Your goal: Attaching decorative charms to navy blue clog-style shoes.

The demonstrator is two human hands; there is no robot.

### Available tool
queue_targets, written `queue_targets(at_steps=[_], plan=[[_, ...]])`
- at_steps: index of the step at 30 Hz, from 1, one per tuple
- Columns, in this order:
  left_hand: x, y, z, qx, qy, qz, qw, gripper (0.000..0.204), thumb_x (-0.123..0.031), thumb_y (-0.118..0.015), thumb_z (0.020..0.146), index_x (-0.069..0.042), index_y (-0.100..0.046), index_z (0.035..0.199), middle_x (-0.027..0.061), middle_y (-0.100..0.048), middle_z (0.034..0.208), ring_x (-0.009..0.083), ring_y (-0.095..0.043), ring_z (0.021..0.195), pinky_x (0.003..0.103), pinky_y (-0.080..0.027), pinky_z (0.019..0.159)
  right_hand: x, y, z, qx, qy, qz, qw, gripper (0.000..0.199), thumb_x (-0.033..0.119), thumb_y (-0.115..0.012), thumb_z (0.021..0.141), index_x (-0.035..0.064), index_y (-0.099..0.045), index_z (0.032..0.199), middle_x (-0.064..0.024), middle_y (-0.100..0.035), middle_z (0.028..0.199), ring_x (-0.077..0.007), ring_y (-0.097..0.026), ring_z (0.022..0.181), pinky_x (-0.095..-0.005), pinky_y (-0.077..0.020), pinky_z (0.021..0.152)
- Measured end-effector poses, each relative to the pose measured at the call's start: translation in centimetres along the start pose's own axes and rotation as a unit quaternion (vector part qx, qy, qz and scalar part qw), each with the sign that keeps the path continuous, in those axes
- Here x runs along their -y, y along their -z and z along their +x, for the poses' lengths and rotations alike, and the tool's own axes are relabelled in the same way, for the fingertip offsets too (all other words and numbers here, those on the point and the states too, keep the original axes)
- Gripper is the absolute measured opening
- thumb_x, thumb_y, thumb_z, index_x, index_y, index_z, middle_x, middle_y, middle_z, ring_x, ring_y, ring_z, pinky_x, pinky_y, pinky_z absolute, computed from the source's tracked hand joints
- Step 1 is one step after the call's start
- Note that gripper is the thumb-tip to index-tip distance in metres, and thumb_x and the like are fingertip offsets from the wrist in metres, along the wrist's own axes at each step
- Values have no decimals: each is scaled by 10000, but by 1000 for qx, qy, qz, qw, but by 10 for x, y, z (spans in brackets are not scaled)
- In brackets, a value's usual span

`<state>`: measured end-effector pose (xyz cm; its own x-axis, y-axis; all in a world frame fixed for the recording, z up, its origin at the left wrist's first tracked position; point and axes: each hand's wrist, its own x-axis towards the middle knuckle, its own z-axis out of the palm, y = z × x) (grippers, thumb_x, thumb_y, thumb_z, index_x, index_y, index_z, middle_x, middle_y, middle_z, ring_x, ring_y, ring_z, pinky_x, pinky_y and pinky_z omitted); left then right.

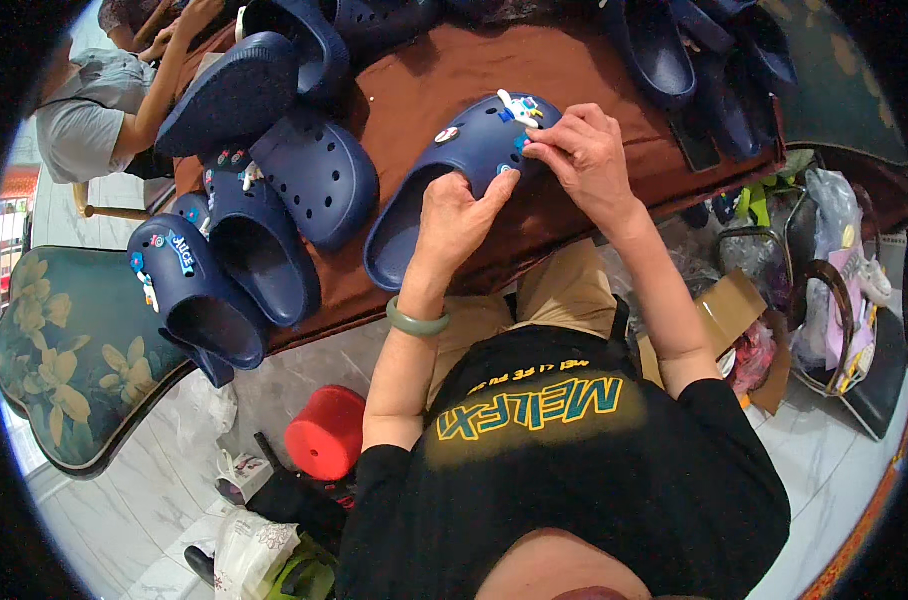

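Observation:
A navy clog [474,140] lies on the brown cloth in front of me, its toe pointing to the far right. My left hand [459,220] grips its near side, with the thumb on the upper and the other fingers mostly hidden. Over the toe, my right hand [586,158] pinches a small blue charm [520,143] against the clog. Just beyond the fingertips sits a white cartoon charm [519,108] with coloured parts. A round charm [447,134] is on the far side of the upper, and another small round one [504,169] is by my left thumb.
Several navy clogs lie at the left, one decorated clog [189,270] nearest the edge. More clogs [659,60] are at the far right. A red stool [326,432] stands on the floor. Bags and a cardboard box [731,308] lie at the right. Another person [99,110] sits far left.

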<state>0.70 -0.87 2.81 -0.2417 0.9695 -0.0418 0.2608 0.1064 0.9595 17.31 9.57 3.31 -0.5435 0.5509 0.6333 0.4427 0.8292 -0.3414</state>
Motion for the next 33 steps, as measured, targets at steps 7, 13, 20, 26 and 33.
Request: queue_targets(at_steps=[7,13,20,26,33], plan=[[0,-4,2,-30,-48,-43,997,287,-243,-705,847,28,-687,940,126,-691,771,156,-649,698,309,-501,660,17,-19,-16,-90,-81,-19,993,168,232,-757,742,140,-739,881,14,-643,742,-176,-550,837,-370,-362,834],[-9,-1,0,-14,-17,-92,996,318,-219,-694,854,35,-669,1045,93,-702,952,143,-643,851,292,-498,787,0,-5,-18,-37,-120,138,982,228,194,-752,760,135,-738,980,-12,-633,803,-199,-535,886,-351,-386,845],[0,0,0,-23,-15,-56,998,303,-217,-699,853,36,-674,1019,104,-703,894,141,-644,808,297,-503,749,-17,3,-1,30,-9,80,996,232,224,-788,719,153,-749,937,-15,-614,913,-219,-508,999,-379,-386,876],[5,-2,3,-8,-36,-72,997,286,-218,-698,857,25,-683,1008,93,-706,856,133,-643,764,296,-501,704,-7,-14,-9,-20,-134,121,983,244,266,-829,659,117,-712,814,-28,-613,902,-248,-503,1024,-395,-389,899],[-8,-3,-6,-13,-10,-81,997,272,-205,-692,874,31,-685,1010,56,-700,898,114,-626,808,277,-494,738,6,-23,-27,-95,-197,232,948,179,181,-782,767,81,-697,888,-21,-611,916,-201,-530,1012,-332,-425,894]])
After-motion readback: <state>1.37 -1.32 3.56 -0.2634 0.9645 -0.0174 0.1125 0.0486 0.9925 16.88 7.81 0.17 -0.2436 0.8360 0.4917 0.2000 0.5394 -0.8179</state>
